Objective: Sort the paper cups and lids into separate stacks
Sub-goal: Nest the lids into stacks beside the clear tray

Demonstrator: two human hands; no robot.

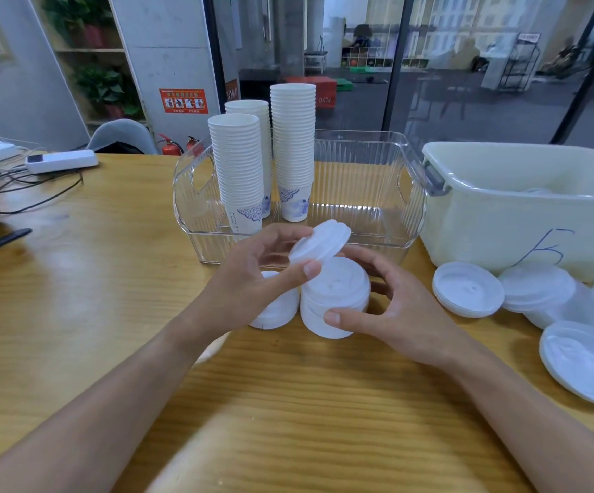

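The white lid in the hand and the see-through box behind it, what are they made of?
The lid looks like thin matte white plastic, perhaps moulded pulp: it has pressed ridges and no shine. The left hand pinches it. The see-through box looks like hard glossy clear plastic, ribbed, with bright glints.

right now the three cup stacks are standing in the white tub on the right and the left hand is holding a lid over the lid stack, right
Not quite. The head view shows the three cup stacks standing in the clear bin, not the white tub. The rest holds: the left hand holds a lid over the lid stack.
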